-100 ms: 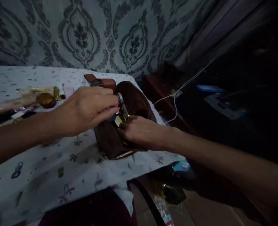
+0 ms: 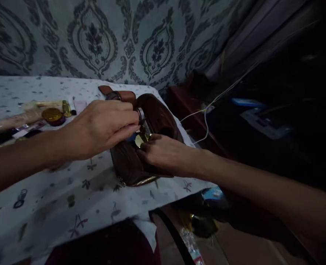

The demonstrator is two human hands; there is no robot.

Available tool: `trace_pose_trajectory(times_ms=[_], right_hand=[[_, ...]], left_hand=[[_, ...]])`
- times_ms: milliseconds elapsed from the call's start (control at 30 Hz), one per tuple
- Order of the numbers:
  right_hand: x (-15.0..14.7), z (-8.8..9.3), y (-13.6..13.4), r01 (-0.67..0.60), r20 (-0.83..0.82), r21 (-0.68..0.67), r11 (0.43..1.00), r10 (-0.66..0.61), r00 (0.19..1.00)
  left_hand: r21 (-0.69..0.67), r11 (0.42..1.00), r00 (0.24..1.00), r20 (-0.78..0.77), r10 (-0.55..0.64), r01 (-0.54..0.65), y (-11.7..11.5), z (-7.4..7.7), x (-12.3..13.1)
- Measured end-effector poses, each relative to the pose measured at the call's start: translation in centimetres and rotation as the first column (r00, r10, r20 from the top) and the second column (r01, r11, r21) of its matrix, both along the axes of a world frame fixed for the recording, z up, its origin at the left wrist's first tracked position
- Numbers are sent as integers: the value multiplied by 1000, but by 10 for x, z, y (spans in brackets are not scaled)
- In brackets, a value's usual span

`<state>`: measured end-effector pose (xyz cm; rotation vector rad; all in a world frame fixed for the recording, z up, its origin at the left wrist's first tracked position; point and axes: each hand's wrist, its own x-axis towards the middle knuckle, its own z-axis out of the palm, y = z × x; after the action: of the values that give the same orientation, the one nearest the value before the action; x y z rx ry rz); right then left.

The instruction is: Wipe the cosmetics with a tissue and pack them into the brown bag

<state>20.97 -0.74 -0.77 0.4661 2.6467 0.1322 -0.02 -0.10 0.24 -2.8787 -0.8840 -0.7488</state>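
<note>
A brown leather pouch (image 2: pixel 126 163) stands unzipped on the patterned white cloth, a gold zip along its near edge. My left hand (image 2: pixel 104 127) is closed at the pouch's mouth, its fingers on the silver cap of a small clear bottle (image 2: pixel 145 128) that points down inside. From the right, my right hand (image 2: pixel 165 152) reaches into the pouch with fingers curled, beside a round gold-coloured piece (image 2: pixel 139 141). What those fingers hold, if anything, is hidden. Something blue shows between the two hands within the pouch.
Left on the cloth (image 2: pixel 49 213) lie several cosmetics, among them a gold-lidded round jar (image 2: pixel 53 116). A brown leather strap (image 2: pixel 126 96) lies behind the pouch. The patterned wall (image 2: pixel 129 48) rises behind. A white cable (image 2: pixel 206 121) hangs at right; plastic packets (image 2: pixel 190 241) lie below the table edge.
</note>
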Motion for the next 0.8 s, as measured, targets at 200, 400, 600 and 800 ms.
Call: trace_pose_trajectory(times_ms=[200, 400, 600, 800], right_hand=[[0, -6, -1, -13, -7, 1, 1000, 13, 1000], [5, -4, 1, 44, -55, 70, 997, -41, 998], [29, 5, -14, 72, -135, 134, 988, -54, 989], [54, 2, -30, 64, -287, 212, 975, -1, 958]], left_hand=[[37, 999, 999, -36, 6, -4, 0, 0, 0], [17, 1000, 996, -92, 9, -8, 1, 3, -1], [-114, 993, 952, -307, 3, -40, 12, 18, 11], [-227, 968, 670, -736, -100, -105, 17, 38, 65]])
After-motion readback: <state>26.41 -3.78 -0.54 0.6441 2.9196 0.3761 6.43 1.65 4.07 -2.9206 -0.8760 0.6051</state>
